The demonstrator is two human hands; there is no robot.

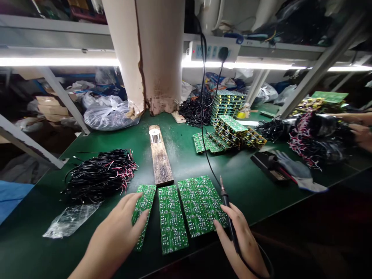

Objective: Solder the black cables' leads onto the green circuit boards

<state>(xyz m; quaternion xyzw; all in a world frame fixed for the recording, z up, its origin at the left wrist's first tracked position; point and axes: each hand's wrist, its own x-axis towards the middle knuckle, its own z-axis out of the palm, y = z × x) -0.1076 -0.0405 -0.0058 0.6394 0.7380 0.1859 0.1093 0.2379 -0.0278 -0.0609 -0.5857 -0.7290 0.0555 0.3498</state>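
Several green circuit board panels lie side by side at the near edge of the green table (pixel 250 186). My left hand (pixel 120 226) grips the leftmost panel (pixel 143 209), tilted up on its edge. Beside it lie a flat panel (pixel 171 219) and a wider one (pixel 202 203). My right hand (pixel 240 238) is closed around a black soldering iron (pixel 226 203), whose tip points up over the wide panel, fingers touching that panel's near corner. The iron's black cord (pixel 205 128) runs up to a power strip (pixel 213 50).
A wooden strip (pixel 161 159) with a solder spool (pixel 154 136) lies behind the panels. A bundle of black and red wires (pixel 100 174) sits left. Stacked boards (pixel 232 130) sit behind. A glove (pixel 296 170) and another person's hands (pixel 362 130) are at right.
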